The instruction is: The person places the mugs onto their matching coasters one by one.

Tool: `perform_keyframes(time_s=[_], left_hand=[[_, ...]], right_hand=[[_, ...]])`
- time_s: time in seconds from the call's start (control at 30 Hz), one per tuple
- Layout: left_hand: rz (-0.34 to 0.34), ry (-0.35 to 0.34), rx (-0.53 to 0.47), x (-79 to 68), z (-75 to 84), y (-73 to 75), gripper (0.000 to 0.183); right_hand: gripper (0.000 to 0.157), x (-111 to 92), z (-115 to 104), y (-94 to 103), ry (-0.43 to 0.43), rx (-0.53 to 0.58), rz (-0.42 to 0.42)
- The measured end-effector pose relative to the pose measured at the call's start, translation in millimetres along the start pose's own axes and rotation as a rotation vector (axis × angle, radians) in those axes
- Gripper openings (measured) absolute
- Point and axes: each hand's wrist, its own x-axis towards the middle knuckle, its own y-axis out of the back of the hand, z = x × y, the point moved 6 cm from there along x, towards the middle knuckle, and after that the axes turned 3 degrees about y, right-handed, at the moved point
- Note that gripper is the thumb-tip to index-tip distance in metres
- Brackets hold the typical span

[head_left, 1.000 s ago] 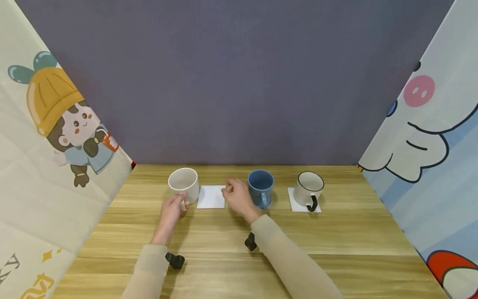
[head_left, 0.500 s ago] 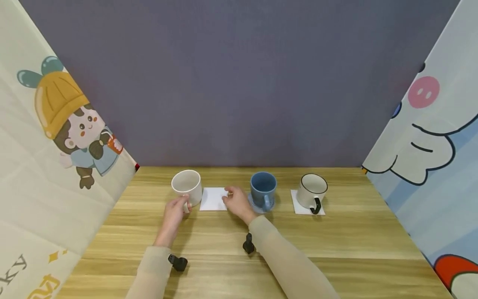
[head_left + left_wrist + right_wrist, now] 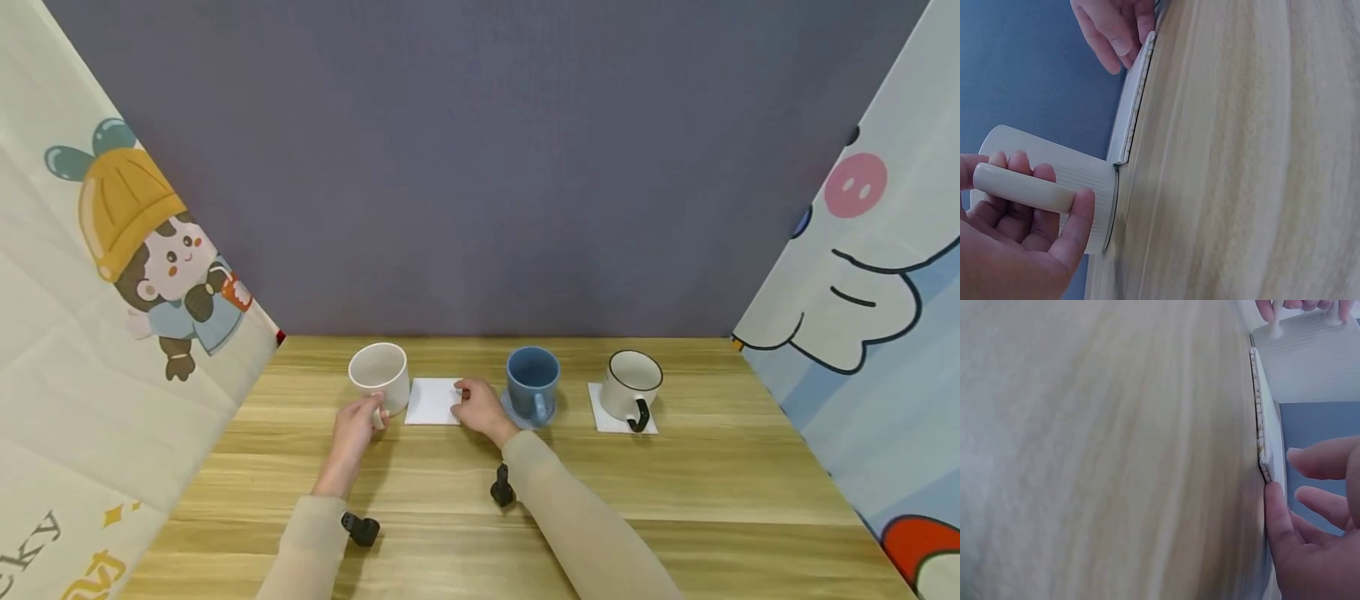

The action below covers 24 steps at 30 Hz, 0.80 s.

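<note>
In the head view my left hand (image 3: pixel 356 429) grips the handle of a white mug (image 3: pixel 392 390) standing on the table. The left wrist view shows thumb and fingers around that pale handle (image 3: pixel 1022 187). Right of the mug lies a thick white square coaster (image 3: pixel 432 402), its left edge close to the mug's base. My right hand (image 3: pixel 483 408) is at the coaster's right edge. In the right wrist view one fingertip (image 3: pixel 1274 490) touches the coaster's corner, while the other fingers are loosely bent above it without holding anything.
Just right of my right hand a blue mug (image 3: pixel 532 383) stands on a round blue coaster (image 3: pixel 516 412). Farther right, a white mug with black rim and handle (image 3: pixel 628 392) sits on another white square coaster (image 3: pixel 598 418). A grey panel (image 3: pixel 495 208) rises behind the wooden table (image 3: pixel 600 500).
My right hand has come down and slightly nearer to the coaster's right edge. My left hand keeps its grip on the mug handle. The whole head view has shifted slightly.
</note>
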Motion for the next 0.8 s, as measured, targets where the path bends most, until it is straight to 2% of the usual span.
perform_keyframes(time_s=[0.23,0.4,0.5,0.57,0.8], left_hand=[[0.007,0.000,-0.006,1.9,-3.7,-0.4,0.035],[0.013,0.017,-0.035,1.5,-2.7,0.2,0.033],[0.007,0.032,-0.055,-4.7,5.9,-0.9,0.032],[0.012,0.031,-0.059,-4.9,6.1,-0.9,0.032],[0.079,-0.005,-0.043,-1.9,-3.3,0.8,0.035]], right_hand=[[0.041,0.4,-0.8,-1.0,0.043,-0.102,-0.033],[0.039,1.2,-1.7,-2.9,0.074,-0.122,-0.031],[0.041,1.5,-0.6,-3.3,0.066,-0.120,-0.026],[0.042,1.4,0.5,-3.5,0.050,-0.112,-0.026],[0.044,0.0,3.5,-4.5,0.008,-0.083,-0.019]])
